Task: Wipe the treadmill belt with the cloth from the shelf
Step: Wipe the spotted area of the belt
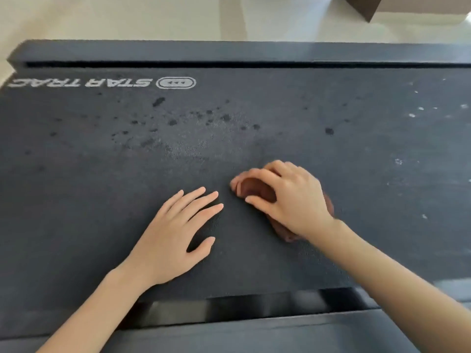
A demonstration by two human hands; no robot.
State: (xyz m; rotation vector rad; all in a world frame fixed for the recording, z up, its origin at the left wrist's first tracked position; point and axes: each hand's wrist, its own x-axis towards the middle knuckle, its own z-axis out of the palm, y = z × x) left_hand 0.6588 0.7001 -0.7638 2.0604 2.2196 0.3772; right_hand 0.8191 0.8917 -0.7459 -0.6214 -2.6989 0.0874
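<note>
At the far left the treadmill belt (84, 189) carries a white STAR TRAC logo (102, 82), which reads upside down from this side. Next along, a scatter of dark wet-looking spots (173, 122) lies on the black surface, towards the far side rail (229, 50). Nearer the person, the left grip (173, 233) lies flat on the belt, palm down, with its fingers straight and a little spread and nothing under it. Just to its right, apart from those fingertips, sits the brown cloth (254, 191), bunched up on the belt. The right grip (290, 200) is on top of it, fingers curled over the wad and thumb tucked against its near side. The cloth shows beneath the knuckles on the left and peeps out again by the wrist. Further right the belt is dotted with small white specks (411, 115). In the top right corner, the edge of a brown box (364, 6) stands on the pale floor (153, 19).
</note>
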